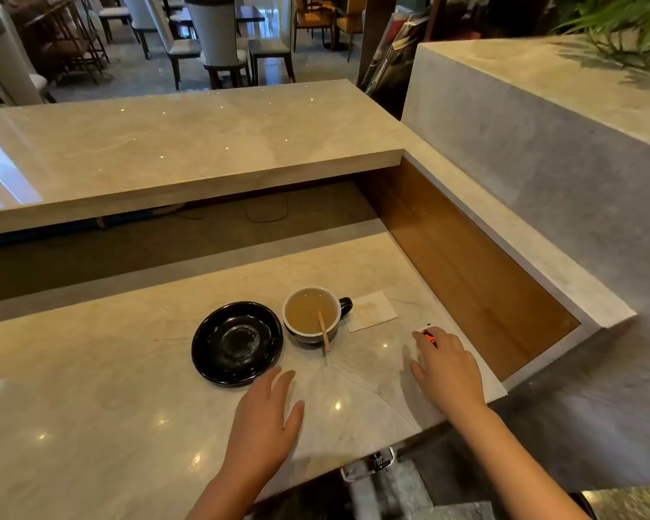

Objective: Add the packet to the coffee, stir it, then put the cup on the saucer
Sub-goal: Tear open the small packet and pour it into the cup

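Observation:
A black cup (310,313) holding light brown coffee stands on the marble counter, its handle turned right. A wooden stir stick (324,330) leans in it, over the near rim. Just left of the cup lies the black saucer (236,343), with nothing on it. A small red and white packet (428,334) lies to the right of the cup, mostly covered by the fingertips of my right hand (445,369), which rests on it. Whether the fingers pinch it is not clear. My left hand (267,418) hovers flat with fingers apart, near the saucer's front edge, holding nothing.
A white napkin (370,311) lies behind the cup's handle. A raised marble ledge (188,152) runs across the back, with a wooden side panel (466,264) on the right. The counter's front edge (391,442) is close to my wrists. Chairs stand in the room beyond.

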A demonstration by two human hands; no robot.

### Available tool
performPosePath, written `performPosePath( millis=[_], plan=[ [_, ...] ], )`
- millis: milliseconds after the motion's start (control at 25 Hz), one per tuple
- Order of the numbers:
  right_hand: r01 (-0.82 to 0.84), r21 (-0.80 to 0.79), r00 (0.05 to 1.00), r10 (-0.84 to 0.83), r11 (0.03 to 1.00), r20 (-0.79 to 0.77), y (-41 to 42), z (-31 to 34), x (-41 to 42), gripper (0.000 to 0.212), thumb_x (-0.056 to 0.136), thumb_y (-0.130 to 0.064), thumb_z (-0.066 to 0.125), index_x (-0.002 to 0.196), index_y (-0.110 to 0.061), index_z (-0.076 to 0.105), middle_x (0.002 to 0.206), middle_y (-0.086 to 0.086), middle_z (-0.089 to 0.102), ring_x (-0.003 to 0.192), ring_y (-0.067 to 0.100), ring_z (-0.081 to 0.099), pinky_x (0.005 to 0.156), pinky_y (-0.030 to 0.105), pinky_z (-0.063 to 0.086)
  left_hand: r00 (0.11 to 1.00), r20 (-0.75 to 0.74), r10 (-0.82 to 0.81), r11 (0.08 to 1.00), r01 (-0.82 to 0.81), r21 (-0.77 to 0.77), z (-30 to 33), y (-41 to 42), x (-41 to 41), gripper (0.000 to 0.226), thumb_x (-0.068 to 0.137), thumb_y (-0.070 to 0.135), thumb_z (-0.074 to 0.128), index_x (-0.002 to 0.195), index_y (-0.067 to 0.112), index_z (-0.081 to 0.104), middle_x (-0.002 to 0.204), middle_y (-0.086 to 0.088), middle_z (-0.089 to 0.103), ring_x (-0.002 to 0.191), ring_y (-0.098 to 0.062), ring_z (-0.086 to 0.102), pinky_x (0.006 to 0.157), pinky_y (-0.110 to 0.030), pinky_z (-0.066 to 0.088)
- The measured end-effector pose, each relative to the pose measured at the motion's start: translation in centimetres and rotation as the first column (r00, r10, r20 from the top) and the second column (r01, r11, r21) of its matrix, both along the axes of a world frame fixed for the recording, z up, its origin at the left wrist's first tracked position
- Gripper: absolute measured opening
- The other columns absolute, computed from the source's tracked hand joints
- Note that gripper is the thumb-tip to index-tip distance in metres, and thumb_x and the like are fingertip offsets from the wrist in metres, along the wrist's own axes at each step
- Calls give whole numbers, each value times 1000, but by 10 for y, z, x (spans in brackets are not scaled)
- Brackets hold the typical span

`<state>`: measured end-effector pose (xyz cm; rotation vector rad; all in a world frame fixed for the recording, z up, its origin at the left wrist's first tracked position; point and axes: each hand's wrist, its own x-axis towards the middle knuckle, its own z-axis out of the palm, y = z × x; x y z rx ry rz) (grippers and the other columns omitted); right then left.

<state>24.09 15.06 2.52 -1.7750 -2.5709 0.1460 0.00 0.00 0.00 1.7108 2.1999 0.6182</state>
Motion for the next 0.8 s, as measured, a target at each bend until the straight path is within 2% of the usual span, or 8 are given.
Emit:
performPosePath(
  millis=[80, 200, 360, 480, 560, 640, 800],
  plan=[
    [40, 21, 999, -40, 999, -19, 9, -8, 2, 45, 88, -31, 52, 130, -17, 44, 135, 9, 50, 114, 29, 49, 82, 41, 49, 999, -34, 20, 999, -21, -26, -11, 7, 2, 59, 86, 49, 35, 128, 12, 55, 134, -13, 49, 122, -29, 44, 96, -42, 38],
    [67, 36, 998, -66, 997, -21, 20, -23, 5, 37, 88, -27, 53, 123, -14, 51, 123, 11, 59, 104, 31, 55, 75, 42, 50, 992, -125, 23, 999, -27, -35, -28, 15, 4, 58, 87, 46, 35, 131, 12, 52, 141, -16, 42, 130, -32, 33, 100, -48, 32],
    [124, 22, 992, -125, 992, 27, 26, -30, 8, 31, 91, -29, 46, 119, -17, 51, 116, 7, 60, 100, 26, 55, 75, 39, 47, 963, -249, -102, 993, 82, -89, -49, 13, 6, 57, 87, 46, 37, 137, 18, 45, 147, -12, 34, 137, -24, 16, 107, -39, 13],
    [133, -19, 991, -132, 991, 23, 29, -32, 9, 30, 93, -27, 45, 120, -17, 51, 115, 8, 60, 98, 26, 55, 75, 39, 48, 973, -214, -84, 990, 58, -125, -57, 14, 8, 60, 87, 49, 35, 141, 22, 38, 150, -9, 30, 137, -21, 14, 107, -35, 7],
    [134, -57, 990, -136, 989, -27, 32, -33, 12, 30, 91, -21, 48, 120, -15, 53, 116, 12, 59, 99, 29, 54, 76, 40, 48, 971, -226, -80, 991, 53, -124, -60, 15, 8, 61, 87, 49, 36, 142, 24, 36, 150, -7, 29, 137, -20, 15, 107, -33, 3],
    [167, -129, 968, -187, 978, -169, 35, -33, 15, 31, 89, -14, 53, 120, -11, 55, 118, 17, 58, 104, 34, 50, 82, 43, 47, 972, -225, -70, 993, 45, -114, -60, 15, 7, 62, 87, 51, 34, 144, 25, 33, 152, -6, 25, 138, -19, 12, 109, -34, 2],
    [237, -224, 891, -303, 945, -338, 40, -32, 18, 38, 83, -11, 63, 119, -10, 54, 114, 19, 61, 103, 34, 54, 84, 43, 47, 970, -232, -76, 992, 50, -115, -60, 15, 7, 68, 85, 56, 17, 148, 30, 14, 155, 2, 0, 138, -11, -11, 110, -34, -8]
  ],
)
